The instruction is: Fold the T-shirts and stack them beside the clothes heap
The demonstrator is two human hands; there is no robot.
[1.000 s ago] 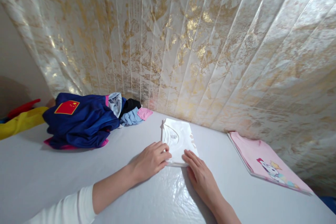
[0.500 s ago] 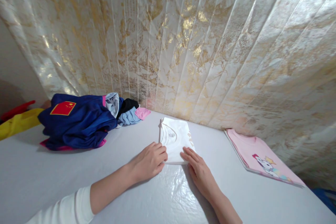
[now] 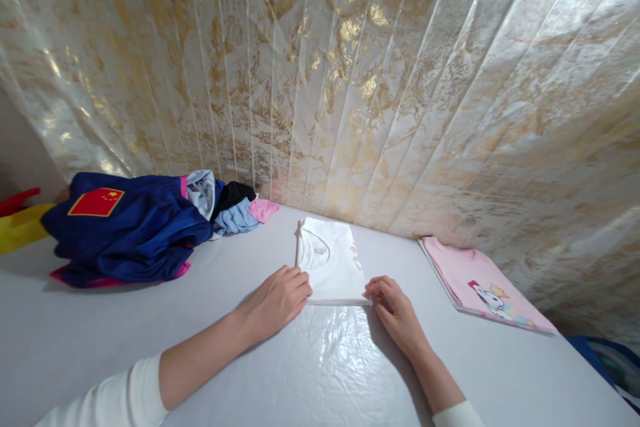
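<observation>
A white T-shirt (image 3: 333,267), folded into a rectangle, lies on the table before me with its neckline toward the left. Curled fingers of my left hand (image 3: 280,297) close on its near left corner. At the near right corner, my right hand (image 3: 393,307) pinches the edge between bent fingers and thumb. Part of a gold-coloured print shows along the shirt's right side.
To the left lies a heap of loose clothes with a dark blue garment (image 3: 135,233) bearing a red flag patch. A folded pink shirt (image 3: 475,280) rests on other folded cloth at right. Patterned sheeting (image 3: 320,80) covers the wall behind the table (image 3: 310,373).
My right hand has slid right, from lying on top of the white T-shirt to its near right corner. The left hand stays at the left corner. The view has shifted slightly.
</observation>
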